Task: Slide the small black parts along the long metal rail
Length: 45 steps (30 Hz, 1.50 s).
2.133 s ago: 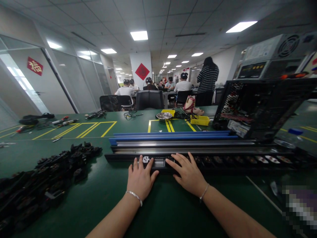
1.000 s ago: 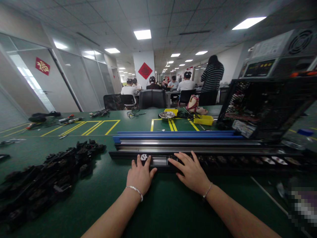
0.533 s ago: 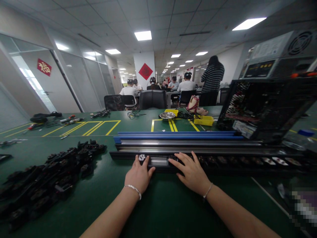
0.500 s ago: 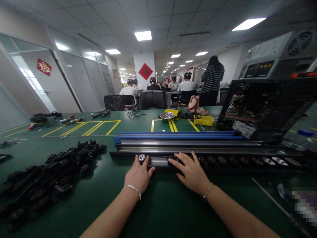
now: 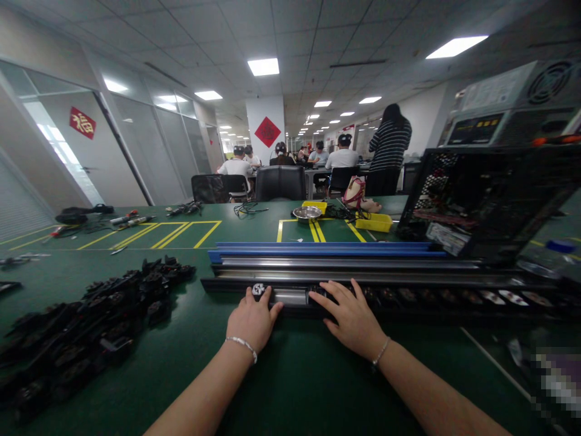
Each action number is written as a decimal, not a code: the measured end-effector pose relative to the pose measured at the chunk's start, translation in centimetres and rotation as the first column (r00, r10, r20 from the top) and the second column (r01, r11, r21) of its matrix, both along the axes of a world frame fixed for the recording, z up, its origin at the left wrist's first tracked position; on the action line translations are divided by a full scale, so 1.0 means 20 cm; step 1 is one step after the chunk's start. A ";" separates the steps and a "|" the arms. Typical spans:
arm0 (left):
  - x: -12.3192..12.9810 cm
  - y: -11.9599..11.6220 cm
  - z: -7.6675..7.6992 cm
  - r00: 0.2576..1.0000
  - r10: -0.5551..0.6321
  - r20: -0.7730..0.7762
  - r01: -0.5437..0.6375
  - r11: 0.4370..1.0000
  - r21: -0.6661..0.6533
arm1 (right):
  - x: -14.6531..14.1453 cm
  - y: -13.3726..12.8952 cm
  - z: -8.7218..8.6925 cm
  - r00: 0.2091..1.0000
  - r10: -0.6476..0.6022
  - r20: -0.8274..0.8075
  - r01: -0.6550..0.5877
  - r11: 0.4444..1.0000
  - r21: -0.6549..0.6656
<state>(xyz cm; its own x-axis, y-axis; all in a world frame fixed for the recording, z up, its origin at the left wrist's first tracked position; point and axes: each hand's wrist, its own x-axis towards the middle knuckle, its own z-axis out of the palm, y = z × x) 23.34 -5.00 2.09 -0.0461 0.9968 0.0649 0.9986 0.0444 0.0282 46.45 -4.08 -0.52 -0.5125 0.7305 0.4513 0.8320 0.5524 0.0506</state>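
A long black rail with a silvery channel lies across the table in front of me. In its left part sits a small black module with a white and silver face. My left hand touches this module with its fingertips, the fingers apart and the thumb at the rail's near edge. My right hand rests with spread fingers on the rail farther right, over dark modules partly hidden beneath it. A row of similar modules continues to the right along the rail. Bare channel shows between my hands.
Behind the rail lie more metal rails and a blue rail. A heap of black modules covers the left side. Farther back stand a metal bowl, a yellow tray and an open computer case. People sit beyond the table.
My left hand and the small white-faced module have shifted slightly left along the rail. My right hand stays in the same place.
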 end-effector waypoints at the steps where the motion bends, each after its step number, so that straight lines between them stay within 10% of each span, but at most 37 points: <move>1: 0.00 0.00 0.00 1.000 -0.004 -0.008 0.004 1.000 0.005 | 0.00 0.00 0.00 1.000 0.001 0.001 -0.001 1.000 0.004; 35: -0.11 0.05 0.03 0.999 -0.015 0.052 0.015 1.000 -0.007 | 0.00 -0.01 0.01 1.000 0.010 -0.018 -0.011 1.000 -0.010; 45: -0.39 0.09 0.13 0.995 0.095 0.019 -0.089 0.974 -0.206 | 0.00 0.00 0.01 1.000 0.009 -0.010 -0.009 1.000 -0.001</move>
